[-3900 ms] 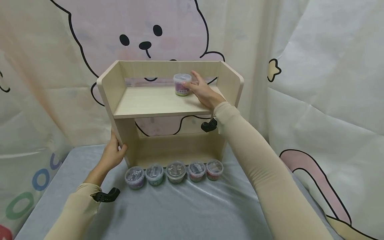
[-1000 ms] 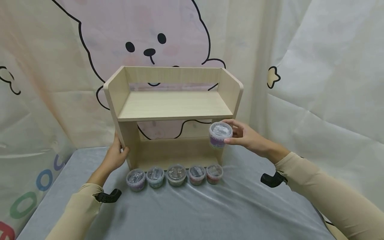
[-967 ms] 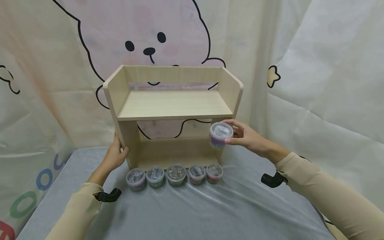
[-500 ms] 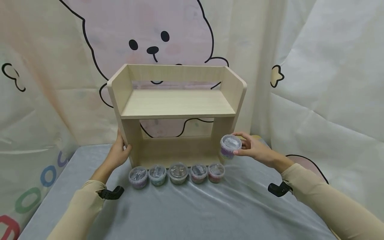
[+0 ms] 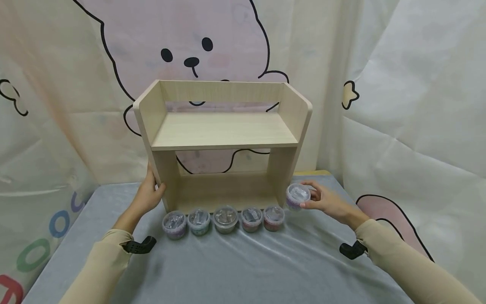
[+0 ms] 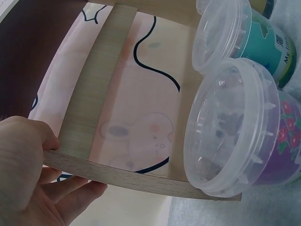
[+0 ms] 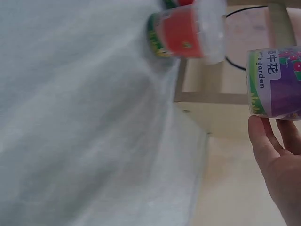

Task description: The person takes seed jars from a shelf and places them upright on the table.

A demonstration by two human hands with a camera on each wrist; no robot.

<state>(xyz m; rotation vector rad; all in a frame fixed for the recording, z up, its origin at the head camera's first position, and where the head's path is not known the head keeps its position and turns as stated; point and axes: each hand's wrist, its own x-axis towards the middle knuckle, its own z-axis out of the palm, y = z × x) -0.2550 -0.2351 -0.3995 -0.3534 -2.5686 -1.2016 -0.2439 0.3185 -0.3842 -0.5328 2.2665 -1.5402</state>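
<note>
My left hand grips the left side panel of a pale wooden shelf, thumb on one face and fingers on the other in the left wrist view. Between thumb and fingers, my right hand holds a purple plastic tub with a clear lid, at the right end of a row of similar tubs. The right wrist view shows its purple, green-edged label and the fingertips against its side; it appears raised off the cloth. Beside it stands a red tub, with a purple tub at the row's left end.
A teal tub, a central tub and another reddish tub stand in the row along the shelf's front. Grey cloth covers the table. Printed curtains hang behind and at both sides.
The right hand has taken the purple tub off the upper shelf and brought it down and right, beside the row's right end. The left hand stays on the shelf's side panel.
</note>
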